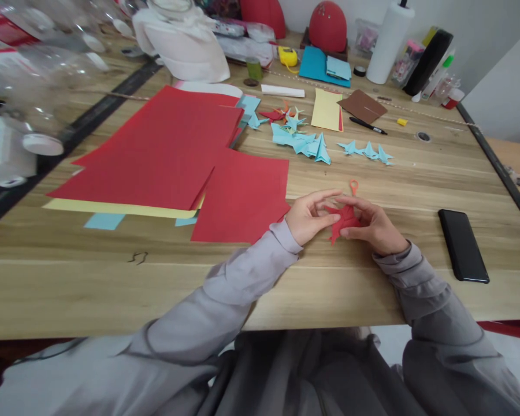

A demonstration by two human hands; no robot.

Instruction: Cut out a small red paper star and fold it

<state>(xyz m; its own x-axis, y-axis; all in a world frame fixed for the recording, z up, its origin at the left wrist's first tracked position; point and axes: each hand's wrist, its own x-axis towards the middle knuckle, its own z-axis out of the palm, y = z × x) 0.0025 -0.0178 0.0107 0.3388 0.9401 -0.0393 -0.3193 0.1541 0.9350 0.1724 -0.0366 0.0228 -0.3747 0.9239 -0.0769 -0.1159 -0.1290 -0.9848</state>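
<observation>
A small folded piece of red paper (342,222) is held over the wooden table (112,289) between both of my hands. My left hand (307,216) pinches its left side with thumb and fingers. My right hand (370,225) grips its right side, fingers curled over the top. An orange scissor handle (354,186) pokes out just beyond my fingers. A loose red sheet (242,196) lies right beside my left hand.
A stack of red sheets (156,150) over yellow and blue paper fills the left. Several folded blue paper figures (303,141) lie further back. A black phone (463,244) rests at the right. A pen (367,125), yellow paper (326,108), white roll (389,40) and clutter line the far edge.
</observation>
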